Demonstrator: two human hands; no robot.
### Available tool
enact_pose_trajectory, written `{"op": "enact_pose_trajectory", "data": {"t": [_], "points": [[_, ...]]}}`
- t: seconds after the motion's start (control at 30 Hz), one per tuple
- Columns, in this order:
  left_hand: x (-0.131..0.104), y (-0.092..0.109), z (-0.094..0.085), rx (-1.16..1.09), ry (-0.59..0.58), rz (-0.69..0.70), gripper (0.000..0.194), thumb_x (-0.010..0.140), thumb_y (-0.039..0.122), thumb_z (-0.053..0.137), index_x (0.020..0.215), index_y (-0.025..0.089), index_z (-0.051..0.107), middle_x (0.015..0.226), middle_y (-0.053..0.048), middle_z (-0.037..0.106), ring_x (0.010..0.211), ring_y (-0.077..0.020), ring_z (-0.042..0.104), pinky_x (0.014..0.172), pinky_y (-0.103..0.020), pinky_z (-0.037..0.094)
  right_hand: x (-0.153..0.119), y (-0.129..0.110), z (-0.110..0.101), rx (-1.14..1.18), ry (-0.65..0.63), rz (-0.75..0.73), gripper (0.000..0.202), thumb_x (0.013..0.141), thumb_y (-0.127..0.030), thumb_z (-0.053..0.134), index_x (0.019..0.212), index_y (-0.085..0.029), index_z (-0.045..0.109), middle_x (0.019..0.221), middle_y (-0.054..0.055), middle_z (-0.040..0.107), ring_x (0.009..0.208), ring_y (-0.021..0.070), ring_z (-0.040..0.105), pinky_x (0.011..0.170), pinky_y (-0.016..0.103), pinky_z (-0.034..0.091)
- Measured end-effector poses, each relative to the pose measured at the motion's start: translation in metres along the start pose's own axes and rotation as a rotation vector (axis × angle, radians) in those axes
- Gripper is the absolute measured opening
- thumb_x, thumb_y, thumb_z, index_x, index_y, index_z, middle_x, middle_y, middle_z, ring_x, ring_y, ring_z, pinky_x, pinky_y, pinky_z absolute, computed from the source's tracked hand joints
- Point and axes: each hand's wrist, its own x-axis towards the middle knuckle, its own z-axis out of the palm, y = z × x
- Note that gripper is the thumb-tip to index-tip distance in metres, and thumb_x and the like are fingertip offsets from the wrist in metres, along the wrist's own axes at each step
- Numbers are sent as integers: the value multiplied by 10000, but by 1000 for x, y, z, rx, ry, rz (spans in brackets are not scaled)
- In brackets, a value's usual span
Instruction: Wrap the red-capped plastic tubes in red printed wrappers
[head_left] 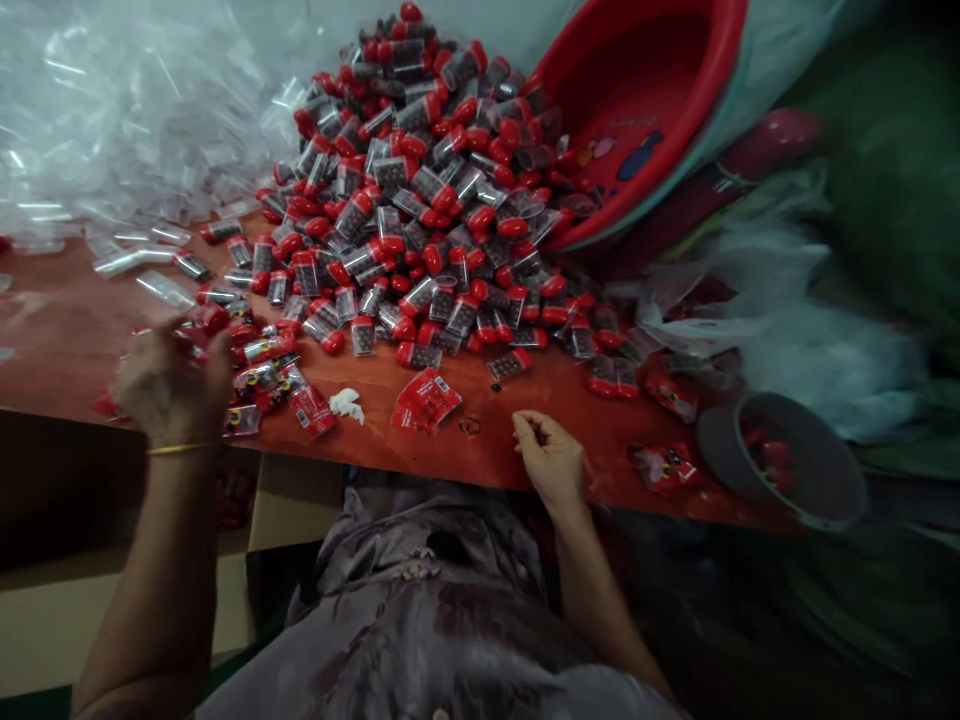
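My left hand (174, 385), with a yellow bangle at the wrist, is over the left edge of a small heap of red printed packets (262, 375); motion blurs its fingers, and what they hold, if anything, cannot be made out. My right hand (551, 458) is closed near the front edge of the orange-red table (375, 430), its fingertips pinched together on something I cannot make out. Between the hands lie a fan of flat red cards (426, 400), a crumpled white scrap (346, 404) and small dark rings (469, 426). Behind them rises a large pile of clear tubes with red caps (420, 200).
Empty clear tubes (142, 110) are heaped at the back left. A red basin (675, 90) leans at the back right. Clear plastic bags (795, 320) and a grey bowl (825, 475) stand on the right. An open cardboard box (296, 505) is below the front edge.
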Motion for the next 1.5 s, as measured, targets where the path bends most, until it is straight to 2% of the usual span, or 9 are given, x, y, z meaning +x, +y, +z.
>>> {"op": "enact_pose_trajectory", "data": {"t": [0.07,0.2,0.33,0.63,0.83,1.17,1.27,1.37,1.5], "points": [[-21,36,36,52,30,9,291,804,425,578,989,215,656,1009,-94,692,1045,-308,590,936,-437,395,6,0,4,-38,-28,-44,318,844,-448,519,888,-175,675,751,48,699,604,151,632,585,263,506],[-59,94,113,87,-285,223,379,807,476,579,1060,211,675,1246,-118,616,1175,-309,533,1044,-485,321,12,-5,14,-177,-106,-162,289,861,-408,498,907,-191,683,826,65,725,665,173,651,643,287,510],[-73,105,148,174,-409,180,424,790,483,603,1128,234,665,1324,-118,561,1300,-350,411,1068,-549,267,7,-4,17,-257,-89,-252,273,879,-380,481,885,-205,690,816,60,730,672,173,652,649,280,499],[-72,89,146,151,-412,179,325,897,362,468,1150,279,656,1297,-74,588,1296,-314,432,1067,-561,269,4,-8,20,-99,-46,-267,232,881,-346,501,853,-210,687,823,49,733,739,177,671,698,279,512],[-75,96,147,95,-306,96,295,879,354,491,1076,276,696,1295,-83,584,1282,-317,449,1066,-564,272,4,-38,38,103,-144,-211,227,875,-352,504,874,-201,673,821,39,713,712,156,647,694,267,510],[-70,119,130,-189,-196,2,270,853,343,530,1052,271,698,1326,-65,563,1310,-297,418,1090,-573,216,15,-74,58,476,-291,44,302,784,-453,574,901,-183,640,709,-7,631,515,101,503,474,215,433],[-69,126,124,-506,-213,-178,351,797,370,609,1117,236,664,1261,-73,618,1234,-261,504,1060,-465,340,16,-82,57,545,-284,52,268,820,-436,514,774,-190,611,554,-44,518,463,96,442,461,217,394],[-69,129,120,-910,-401,-530,407,685,444,710,982,167,705,969,-72,727,900,-217,665,802,-327,531,14,-84,53,469,-207,-42,282,839,-412,489,662,-198,538,528,-50,450,487,98,419,498,223,374],[-70,133,119,-1227,-517,-887,359,524,369,828,761,132,701,693,-25,705,586,-121,626,588,-238,529,10,-80,51,338,-123,-158,342,880,-385,427,590,-207,452,558,-37,442,545,105,437,548,230,373]]}}
